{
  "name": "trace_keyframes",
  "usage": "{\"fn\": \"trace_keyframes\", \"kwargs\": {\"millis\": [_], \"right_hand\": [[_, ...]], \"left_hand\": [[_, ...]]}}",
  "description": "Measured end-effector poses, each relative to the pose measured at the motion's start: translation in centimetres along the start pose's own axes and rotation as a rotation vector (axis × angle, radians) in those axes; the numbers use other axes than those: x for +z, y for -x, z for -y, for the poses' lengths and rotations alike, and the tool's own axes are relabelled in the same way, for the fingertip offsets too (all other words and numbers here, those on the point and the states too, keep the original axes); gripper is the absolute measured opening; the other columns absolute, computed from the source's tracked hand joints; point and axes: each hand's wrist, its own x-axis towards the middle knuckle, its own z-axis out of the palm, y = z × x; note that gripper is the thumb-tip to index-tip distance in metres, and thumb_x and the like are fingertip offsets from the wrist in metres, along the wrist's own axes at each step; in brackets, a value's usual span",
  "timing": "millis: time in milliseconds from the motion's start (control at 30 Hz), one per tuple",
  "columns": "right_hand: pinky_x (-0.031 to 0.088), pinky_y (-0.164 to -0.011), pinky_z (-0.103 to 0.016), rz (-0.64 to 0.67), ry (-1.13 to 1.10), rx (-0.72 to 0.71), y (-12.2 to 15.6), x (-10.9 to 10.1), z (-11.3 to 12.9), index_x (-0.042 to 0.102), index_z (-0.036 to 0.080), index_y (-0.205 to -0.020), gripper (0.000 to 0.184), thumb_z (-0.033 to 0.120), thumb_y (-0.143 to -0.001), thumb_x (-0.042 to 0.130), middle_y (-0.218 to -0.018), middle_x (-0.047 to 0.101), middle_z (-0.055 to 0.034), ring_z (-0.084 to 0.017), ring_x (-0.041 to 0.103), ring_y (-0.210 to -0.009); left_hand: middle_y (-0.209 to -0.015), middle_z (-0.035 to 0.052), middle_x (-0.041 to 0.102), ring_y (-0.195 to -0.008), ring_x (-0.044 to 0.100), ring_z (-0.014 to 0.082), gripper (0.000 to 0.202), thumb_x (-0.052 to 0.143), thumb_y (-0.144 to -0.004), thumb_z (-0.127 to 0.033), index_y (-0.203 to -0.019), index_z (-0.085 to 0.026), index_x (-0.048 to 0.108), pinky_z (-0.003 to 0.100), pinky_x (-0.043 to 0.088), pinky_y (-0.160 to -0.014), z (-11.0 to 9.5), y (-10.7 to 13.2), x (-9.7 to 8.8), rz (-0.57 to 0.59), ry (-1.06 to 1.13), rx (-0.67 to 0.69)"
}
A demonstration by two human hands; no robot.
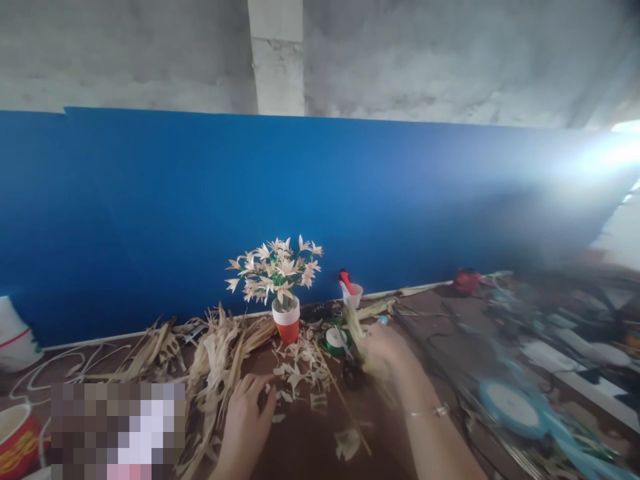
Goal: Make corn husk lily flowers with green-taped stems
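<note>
My left hand [249, 413] rests on the brown table with fingers curled, touching dried husk strips [220, 353] at the table's middle. My right hand [383, 350] is blurred by motion; it appears closed around a pale husk strip [354, 323] near a roll of green tape [335, 339]. Behind them stands a small orange and white pot [287, 321] holding handmade pale husk flowers [275, 267]. Cut husk scraps [300, 377] lie between my hands.
A blue board [320, 200] runs along the back of the table. A white cup with a red-handled tool [351, 290] stands right of the pot. Blurred reels and clutter [515, 407] fill the right side. A red cup [17, 440] sits at the far left.
</note>
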Motion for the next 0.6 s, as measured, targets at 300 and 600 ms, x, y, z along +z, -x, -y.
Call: {"fn": "trace_keyframes", "kwargs": {"millis": [300,600], "right_hand": [[0.047,-0.070,-0.026,0.440,-0.724,-0.210,2.9,-2.7,3.7,0.061,0.014,-0.097,0.035,0.019,-0.063,0.054,-0.083,0.067,-0.0031,-0.018,0.062,-0.076],[0.047,-0.066,-0.024,0.644,-0.698,-0.297,4.5,-2.1,6.3,0.061,0.018,-0.100,0.041,0.014,-0.060,0.061,-0.076,0.066,0.0018,-0.017,0.062,-0.074]], "left_hand": [[-0.063,0.0030,0.065,-0.060,0.058,0.0163,0.026,0.055,-0.076,-0.038,-0.068,-0.017,0.067,0.026,0.046,-0.058,-4.9,-1.4,0.5,0.117,0.397,-0.211],[-0.071,0.0059,0.071,-0.065,0.062,0.0183,0.021,0.063,-0.066,-0.026,-0.077,-0.011,0.072,0.026,0.048,-0.060,-9.1,-4.0,1.7,0.240,0.735,-0.335]]}}
